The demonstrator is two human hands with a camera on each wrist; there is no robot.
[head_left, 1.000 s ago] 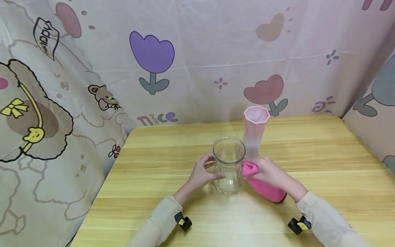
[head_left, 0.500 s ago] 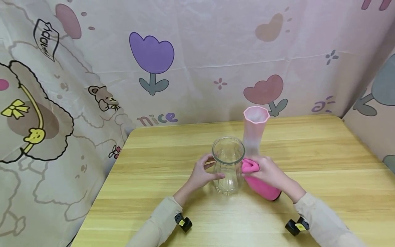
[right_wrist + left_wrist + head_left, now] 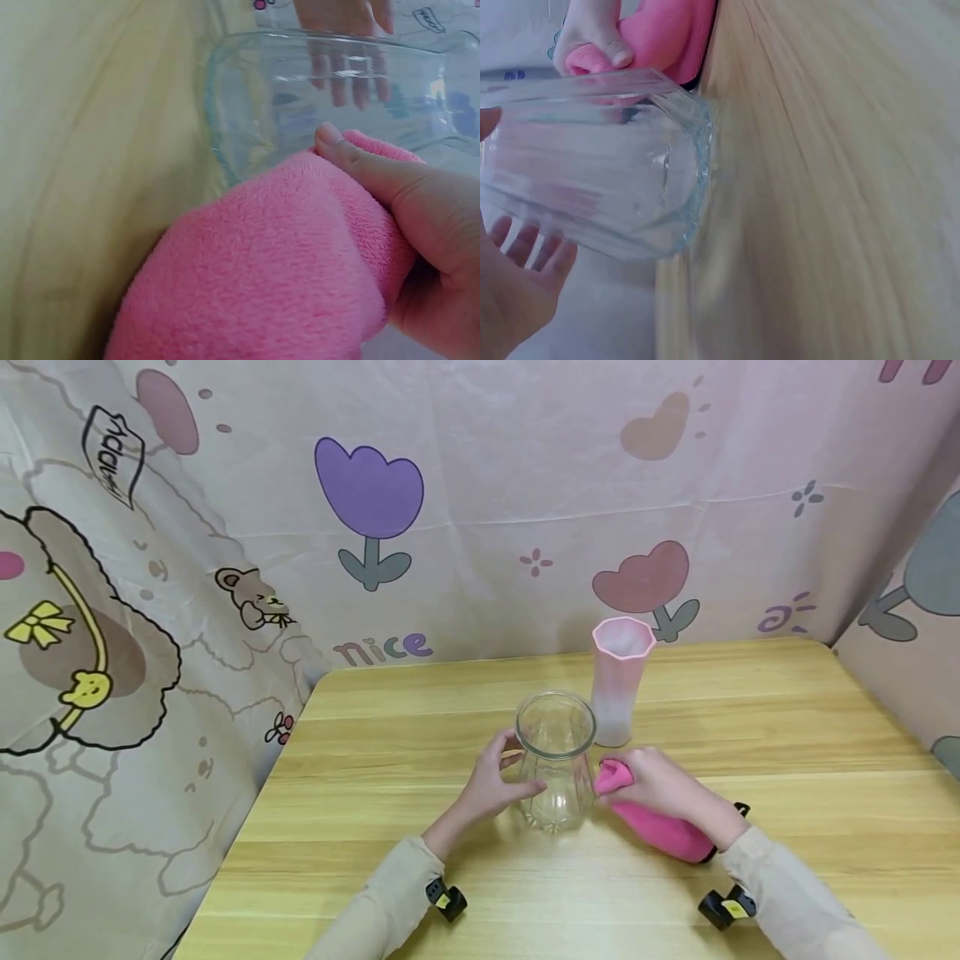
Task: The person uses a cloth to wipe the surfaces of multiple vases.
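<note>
A clear glass vase [image 3: 555, 777] with a wide round rim stands upright on the wooden table. My left hand [image 3: 487, 785] holds its left side, thumb in front and fingers reaching round behind. Through the glass in the right wrist view, fingers of that left hand [image 3: 349, 56] show at the far side. My right hand [image 3: 660, 785] grips a bunched pink fluffy cloth [image 3: 660, 831] at the vase's right side. In the right wrist view the thumb presses on the cloth [image 3: 262, 262] close to the glass, and the cloth's dark-edged end hangs below the palm.
A tall pink-and-white faceted vase [image 3: 618, 685] stands behind the right hand, close to the glass vase. The wooden table [image 3: 390, 752] runs back to a printed fabric backdrop [image 3: 480, 510], with more fabric at the left and right sides.
My right hand with the cloth has shifted slightly left, then back right and towards me, uncovering the pink vase's base. The left hand and glass vase have stayed nearly still.
</note>
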